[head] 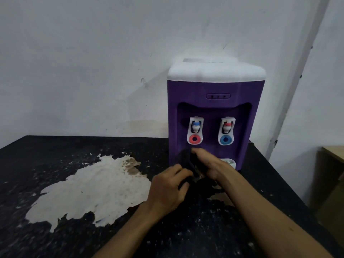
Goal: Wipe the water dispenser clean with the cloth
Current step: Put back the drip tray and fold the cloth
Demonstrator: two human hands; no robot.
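A purple water dispenser (214,101) with a white top stands against the wall at the back of the table. It has two white taps in a recess. A black cloth (188,161) is bunched just in front of its base. My left hand (167,189) grips the near part of the cloth. My right hand (208,162) holds the far part, fingertips close to the dispenser's lower front. The white drip tray (229,162) shows partly behind my right hand.
The black table (55,146) has a large worn pale patch (96,187) left of my hands. A white wall stands behind. A wooden piece of furniture (331,175) stands past the table's right edge.
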